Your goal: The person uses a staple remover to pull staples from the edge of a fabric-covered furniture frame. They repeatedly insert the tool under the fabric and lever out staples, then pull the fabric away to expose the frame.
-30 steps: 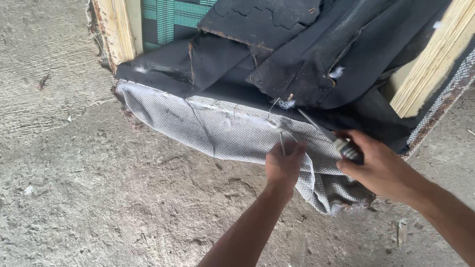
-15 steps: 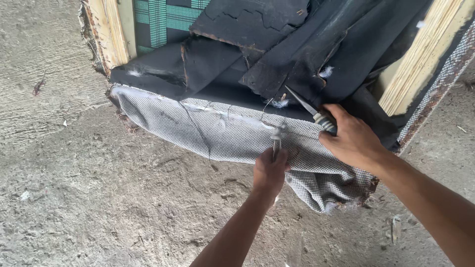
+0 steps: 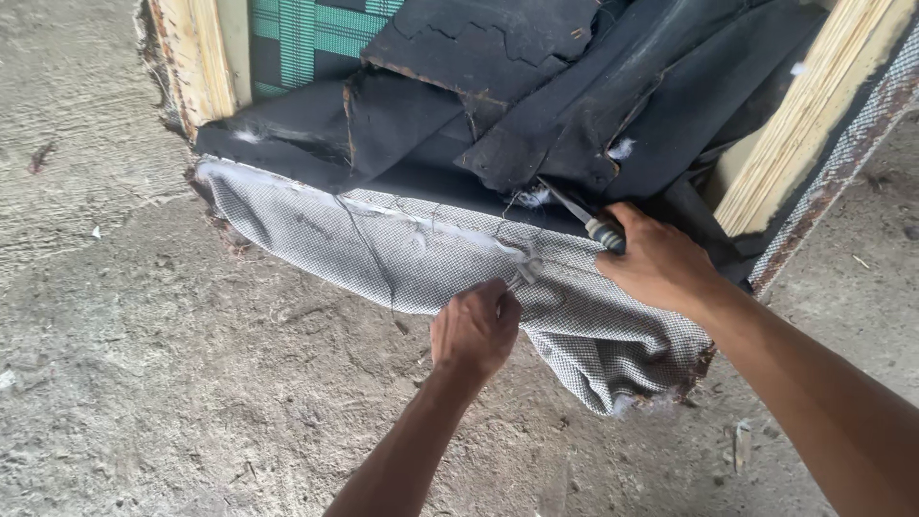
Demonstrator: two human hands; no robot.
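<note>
A grey-and-white checked fabric [image 3: 402, 254] hangs off the lower edge of a wooden furniture frame [image 3: 196, 57], with black lining cloth [image 3: 574, 105] bunched above it. My left hand [image 3: 476, 330] pinches the upper edge of the checked fabric near its middle and holds it taut. My right hand [image 3: 661, 263] grips a small knife [image 3: 586, 216] by its handle. The blade points up and left into the seam where the black cloth meets the checked fabric, by loose white threads.
The frame lies on a rough concrete floor [image 3: 144, 383]. A green checked panel [image 3: 306, 38] shows inside the frame at the top. A second wooden rail [image 3: 814, 124] with frayed fabric edging runs down the right side. Small debris litters the floor.
My right hand with the knife has moved up and left along the seam. My left hand has shifted left along the fabric edge, still pinching it.
</note>
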